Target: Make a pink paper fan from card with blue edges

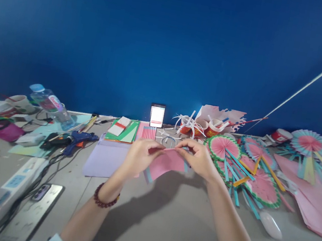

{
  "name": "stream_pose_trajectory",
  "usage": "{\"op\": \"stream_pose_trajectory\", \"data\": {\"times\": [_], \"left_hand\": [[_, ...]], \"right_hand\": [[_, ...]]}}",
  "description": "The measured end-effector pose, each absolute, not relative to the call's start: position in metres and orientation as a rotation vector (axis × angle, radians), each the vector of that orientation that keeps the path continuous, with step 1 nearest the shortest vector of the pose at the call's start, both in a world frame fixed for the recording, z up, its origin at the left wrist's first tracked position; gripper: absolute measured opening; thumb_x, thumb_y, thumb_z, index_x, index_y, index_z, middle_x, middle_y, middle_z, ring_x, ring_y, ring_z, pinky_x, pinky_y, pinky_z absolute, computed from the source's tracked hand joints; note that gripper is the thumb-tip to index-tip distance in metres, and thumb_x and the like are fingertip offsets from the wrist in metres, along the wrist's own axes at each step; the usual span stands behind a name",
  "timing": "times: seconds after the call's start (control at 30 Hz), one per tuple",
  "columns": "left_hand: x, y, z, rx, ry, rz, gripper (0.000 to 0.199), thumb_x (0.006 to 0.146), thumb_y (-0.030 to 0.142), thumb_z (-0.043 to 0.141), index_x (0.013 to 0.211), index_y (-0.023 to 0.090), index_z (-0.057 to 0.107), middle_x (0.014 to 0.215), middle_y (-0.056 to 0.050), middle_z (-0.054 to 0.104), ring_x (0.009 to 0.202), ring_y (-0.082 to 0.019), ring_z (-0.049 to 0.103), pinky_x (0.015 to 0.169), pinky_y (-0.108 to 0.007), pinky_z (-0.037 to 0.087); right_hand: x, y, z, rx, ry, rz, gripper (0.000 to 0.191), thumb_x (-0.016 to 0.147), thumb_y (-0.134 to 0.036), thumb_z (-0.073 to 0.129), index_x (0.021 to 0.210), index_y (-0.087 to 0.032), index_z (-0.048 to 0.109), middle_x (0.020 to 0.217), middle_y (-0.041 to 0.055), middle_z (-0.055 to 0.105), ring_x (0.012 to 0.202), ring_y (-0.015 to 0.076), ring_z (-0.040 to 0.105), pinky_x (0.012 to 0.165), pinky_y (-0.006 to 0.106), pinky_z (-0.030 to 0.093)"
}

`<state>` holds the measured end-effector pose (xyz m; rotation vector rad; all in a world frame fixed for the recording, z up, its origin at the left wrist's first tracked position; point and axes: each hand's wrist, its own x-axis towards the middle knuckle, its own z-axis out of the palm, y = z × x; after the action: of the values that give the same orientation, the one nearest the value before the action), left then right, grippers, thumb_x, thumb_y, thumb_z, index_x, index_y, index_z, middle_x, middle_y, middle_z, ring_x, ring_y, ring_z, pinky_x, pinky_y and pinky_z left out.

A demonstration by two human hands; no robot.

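Note:
Between my two hands, a sheet of pink paper (165, 166) with bluish strips along its side edges is held up above the table. My left hand (144, 153) pinches its top edge at the left, thumb and fingers together. My right hand (196, 156) pinches the same edge farther right. The paper's lower part hangs down and curves slightly. Under and left of my left hand lies a lavender sheet (106, 158). Pink-and-green pleated paper fans (225, 149) lie just right of my right hand.
A phone (157, 116) with a lit screen stands against the blue wall. Paper cups (214, 128) hold white strips. At left are a water bottle (53, 105), a blue glue gun (78, 141), a power strip (9, 193) and another phone (36, 210). A white spoon-shaped piece (271, 225) lies right.

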<state>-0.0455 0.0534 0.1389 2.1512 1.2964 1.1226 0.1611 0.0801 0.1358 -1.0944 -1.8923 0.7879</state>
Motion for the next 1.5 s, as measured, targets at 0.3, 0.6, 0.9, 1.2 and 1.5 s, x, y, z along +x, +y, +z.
{"op": "stream_pose_trajectory", "data": {"times": [0.3,0.6,0.9,1.2,1.5], "left_hand": [[-0.045,0.055,0.133,2.165,1.320,1.181,0.009,0.081,0.019,0.065,0.078,0.022,0.073,0.076,0.000,0.074,0.070,-0.016,0.066,0.065,-0.025,0.048],[-0.040,0.050,0.135,2.296,1.415,1.197,0.013,0.081,0.016,0.063,0.073,0.023,0.071,0.072,0.001,0.072,0.071,-0.016,0.064,0.076,-0.031,0.042],[-0.041,0.051,0.138,2.229,1.248,1.151,0.011,0.084,0.029,0.064,0.088,0.021,0.071,0.080,-0.003,0.073,0.073,-0.016,0.065,0.069,-0.028,0.048],[-0.053,0.053,0.144,2.110,1.224,1.123,0.014,0.083,0.032,0.065,0.085,0.020,0.073,0.083,-0.004,0.074,0.073,-0.017,0.067,0.067,-0.027,0.054],[-0.050,0.053,0.145,2.086,1.231,1.165,0.016,0.081,0.034,0.067,0.075,0.020,0.072,0.072,-0.002,0.072,0.063,-0.015,0.065,0.060,-0.025,0.051]], "right_hand": [[0.161,0.079,0.136,-1.055,-1.901,0.789,0.011,0.083,-0.030,0.061,0.081,-0.021,0.067,0.083,0.0032,0.070,0.078,0.0181,0.062,0.069,0.030,0.047],[0.158,0.072,0.144,-0.897,-2.024,0.670,0.008,0.084,-0.025,0.059,0.086,-0.020,0.065,0.085,0.0045,0.068,0.081,0.0183,0.062,0.075,0.032,0.048],[0.157,0.075,0.137,-0.892,-2.017,0.579,0.018,0.085,-0.035,0.062,0.076,-0.020,0.068,0.076,0.0047,0.065,0.074,0.0179,0.059,0.070,0.032,0.046],[0.161,0.075,0.141,-0.904,-1.998,0.597,0.020,0.085,-0.037,0.062,0.076,-0.020,0.068,0.075,0.0044,0.064,0.073,0.0176,0.058,0.067,0.031,0.045],[0.162,0.076,0.142,-0.888,-2.009,0.603,0.018,0.085,-0.035,0.063,0.075,-0.021,0.067,0.074,0.0036,0.064,0.074,0.0173,0.058,0.068,0.031,0.044]]}}
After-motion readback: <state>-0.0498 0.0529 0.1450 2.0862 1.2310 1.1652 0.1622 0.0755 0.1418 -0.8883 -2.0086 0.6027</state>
